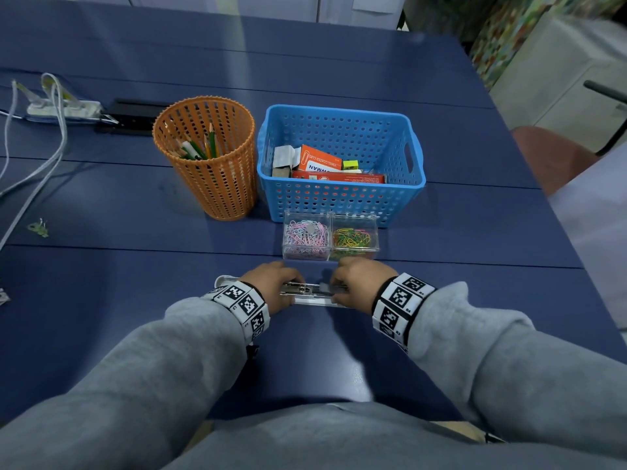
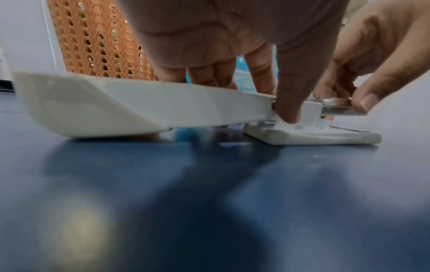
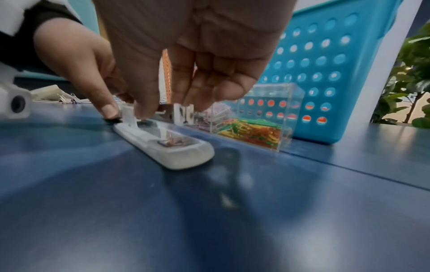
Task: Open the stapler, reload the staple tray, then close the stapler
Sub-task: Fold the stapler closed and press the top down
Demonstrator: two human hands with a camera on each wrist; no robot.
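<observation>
Head view first: the white stapler lies opened out flat on the blue table, right at the near edge in front of the person, its cover swung away to the left and its base stretching right. Left hand is down on the hinge end, thumb pressed on the side of the pivot and fingers curled over the far side, grasping the stapler there. Right hand meets it from the other side, thumb and fingertips pinching the metal staple tray, which sits raised above the base. Just behind the hands stands a clear two-compartment box of paper clips, pastel ones left, bright ones right. Behind that, the blue basket holding small boxes, and beside it the orange pencil holder.
</observation>
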